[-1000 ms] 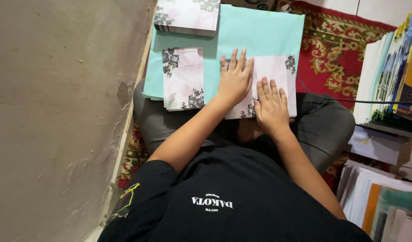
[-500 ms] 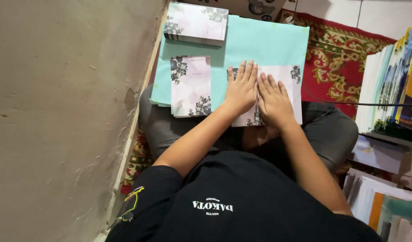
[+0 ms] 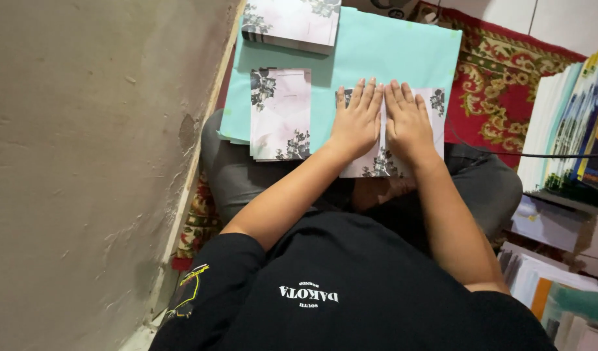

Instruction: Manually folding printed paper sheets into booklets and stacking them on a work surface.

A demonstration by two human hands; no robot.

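Both hands press flat, fingers outstretched and gripping nothing: left hand [image 3: 355, 123] and right hand [image 3: 408, 123] lie side by side atop a floral-printed sheet [image 3: 435, 107] on the turquoise board [image 3: 390, 55] across the person's lap.

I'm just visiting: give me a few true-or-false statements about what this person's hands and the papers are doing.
1. Both hands lie flat on one floral sheet. True: the left hand and right hand press it side by side.
2. The sheet lies on a red board. False: the board is pale turquoise.
3. A stack of floral sheets lies left of the hands. True.
4. The right hand holds scissors. False: it is empty, palm down.
5. A patterned red rug lies beyond the board. True.
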